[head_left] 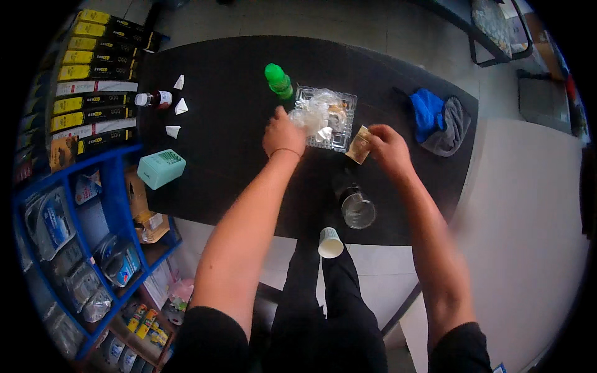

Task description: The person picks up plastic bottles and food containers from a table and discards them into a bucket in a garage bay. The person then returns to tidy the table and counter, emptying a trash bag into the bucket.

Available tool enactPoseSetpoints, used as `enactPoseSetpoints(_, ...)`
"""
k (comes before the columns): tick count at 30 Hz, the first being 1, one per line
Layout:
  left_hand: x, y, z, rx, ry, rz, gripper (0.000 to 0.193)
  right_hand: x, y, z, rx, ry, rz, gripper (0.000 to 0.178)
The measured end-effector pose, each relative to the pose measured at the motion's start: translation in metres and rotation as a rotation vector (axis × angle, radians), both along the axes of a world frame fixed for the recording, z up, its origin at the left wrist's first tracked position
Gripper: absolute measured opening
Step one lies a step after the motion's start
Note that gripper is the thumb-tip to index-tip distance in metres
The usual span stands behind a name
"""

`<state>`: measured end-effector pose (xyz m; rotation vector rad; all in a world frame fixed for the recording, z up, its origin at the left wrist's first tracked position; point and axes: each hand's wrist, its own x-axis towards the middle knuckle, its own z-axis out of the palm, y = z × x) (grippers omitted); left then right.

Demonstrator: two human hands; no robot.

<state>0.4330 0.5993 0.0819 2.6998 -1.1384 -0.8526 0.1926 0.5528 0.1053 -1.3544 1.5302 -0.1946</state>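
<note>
A matt black desk (236, 124) is seen. The tray (346, 102) is made of clear glossy plastic, holding crinkled shiny film (314, 112). A clear glass cup (358, 210), a white paper cup (330, 243) and soft blue cloth (426, 109) are shown.

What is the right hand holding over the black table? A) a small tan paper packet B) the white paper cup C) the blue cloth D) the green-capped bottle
A: the right hand pinches a small tan paper packet beside the clear square glass tray, while the green-capped bottle, white paper cup and blue cloth all sit untouched.
</note>
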Motion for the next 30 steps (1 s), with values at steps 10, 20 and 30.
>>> enactPoseSetpoints(10, -0.004, 0.048, -0.022, -0.393, 0.385, 0.023, 0.064, 0.051, -0.025, -0.036, 0.022, 0.236, 0.237, 0.044)
enactPoseSetpoints(20, 0.018, 0.038, -0.041, -0.291, 0.794, 0.441, 0.047, 0.064, -0.014, -0.031, -0.056, 0.382, 0.291, 0.045)
enactPoseSetpoints(30, 0.026, 0.112, -0.027, -0.389, 1.143, 0.676, 0.042, 0.064, 0.022, -0.015, 0.101, 0.033, 0.406, 0.041)
